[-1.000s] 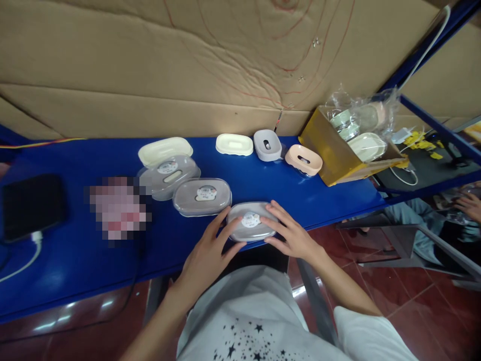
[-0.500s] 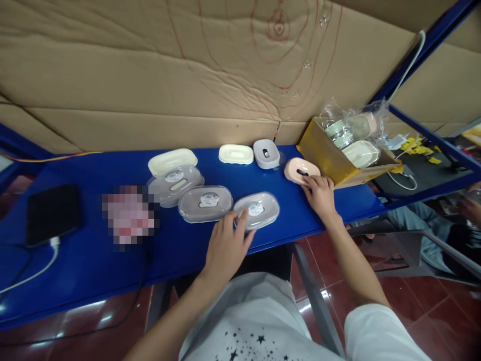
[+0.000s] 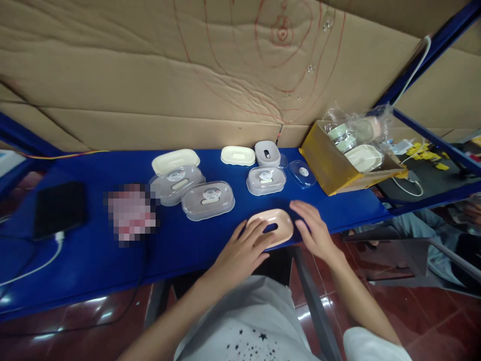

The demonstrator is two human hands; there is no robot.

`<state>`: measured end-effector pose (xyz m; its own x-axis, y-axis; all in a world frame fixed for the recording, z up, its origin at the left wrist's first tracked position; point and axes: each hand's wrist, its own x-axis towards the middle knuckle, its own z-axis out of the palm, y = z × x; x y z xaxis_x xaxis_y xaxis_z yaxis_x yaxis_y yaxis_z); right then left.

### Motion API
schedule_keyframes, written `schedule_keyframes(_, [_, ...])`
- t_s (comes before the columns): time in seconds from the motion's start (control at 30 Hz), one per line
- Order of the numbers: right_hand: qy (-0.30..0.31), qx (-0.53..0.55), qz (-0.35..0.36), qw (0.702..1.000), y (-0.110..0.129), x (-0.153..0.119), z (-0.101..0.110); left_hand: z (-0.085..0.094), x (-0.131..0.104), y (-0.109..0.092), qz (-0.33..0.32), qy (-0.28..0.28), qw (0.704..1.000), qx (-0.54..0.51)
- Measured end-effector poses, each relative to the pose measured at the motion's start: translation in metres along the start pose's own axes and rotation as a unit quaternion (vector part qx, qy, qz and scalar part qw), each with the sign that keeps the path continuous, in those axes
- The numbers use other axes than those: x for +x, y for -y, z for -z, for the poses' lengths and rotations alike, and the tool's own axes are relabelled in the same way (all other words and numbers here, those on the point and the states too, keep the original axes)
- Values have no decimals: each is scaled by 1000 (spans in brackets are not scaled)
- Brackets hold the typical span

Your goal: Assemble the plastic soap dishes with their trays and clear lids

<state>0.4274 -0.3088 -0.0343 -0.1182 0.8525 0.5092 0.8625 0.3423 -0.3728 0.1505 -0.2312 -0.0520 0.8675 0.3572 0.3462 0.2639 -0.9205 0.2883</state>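
A peach oval soap dish [image 3: 282,226] with a slot in its middle lies near the table's front edge. My left hand [image 3: 244,245] rests over its left part, fingers stretched and spread. My right hand [image 3: 313,230] is just right of the dish, fingers extended and nothing in it. Behind the dish sits an oval soap dish with a clear lid [image 3: 266,180] and a round label. A loose clear lid [image 3: 302,174] lies beside the cardboard box. Left of my hands stands another clear-lidded oval dish [image 3: 208,201].
A cardboard box [image 3: 319,158] at the right holds several bagged dishes. Along the back are a grey dish [image 3: 267,154], a cream piece [image 3: 238,155] and a cream dish [image 3: 176,159], with another lidded dish [image 3: 178,184]. A black device [image 3: 60,208] with a cable lies left.
The peach dish has come from beside the box to the front edge. The lidded dish formerly under my left hand now stands farther back. The loose clear lid has come into view.
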Motion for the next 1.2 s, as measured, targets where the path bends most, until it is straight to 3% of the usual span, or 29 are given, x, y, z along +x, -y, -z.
schedule_keyframes(0.07, [0, -6, 6, 1000, -7, 56, -6, 3, -23, -2, 22, 12, 999, 26])
schedule_keyframes(0.13, [92, -53, 28, 994, -12, 121, -21, 6, -44, -1, 38, 2, 998, 50])
schedule_keyframes(0.2, [226, -160, 21, 961, -13, 183, -45, 10, -61, 1, 45, -25, 997, 63])
schedule_keyframes(0.27, [260, -187, 12, 947, -9, 233, -73, 14, -74, 2, 57, -65, 994, 63])
schedule_keyframes(0.37, [279, -210, 2, 937, 3, 277, -104, 20, -88, 1, 95, -133, 986, 40])
schedule_keyframes(0.43, [272, -219, 7, 937, 11, 285, -107, 24, -95, 0, 123, -178, 976, 17])
schedule_keyframes(0.53, [234, -226, 26, 945, 21, 259, -85, 32, -100, -3, 150, -252, 956, -15])
schedule_keyframes(0.67, [161, -197, 82, 964, 34, 158, -39, 40, -96, -4, 174, -321, 930, -38])
schedule_keyframes(0.77, [128, -116, 134, 976, 43, 68, -26, 38, -83, -2, 159, -304, 938, -49])
schedule_keyframes(0.87, [125, -47, 132, 982, 52, 8, -40, 27, -66, 0, 129, -241, 961, -37])
schedule_keyframes(0.93, [101, 12, 136, 985, 54, -12, -53, 20, -56, 0, 117, -187, 975, -14])
schedule_keyframes(1.03, [-4, 78, 113, 991, 43, -21, -58, 13, -46, 0, 108, -107, 988, 0])
schedule_keyframes(1.13, [-136, 55, 7, 989, 6, -10, -41, 10, -42, 1, 97, -54, 994, -4])
schedule_keyframes(1.2, [-168, -17, -68, 983, -31, 11, -26, 8, -40, 3, 87, -48, 995, 1])
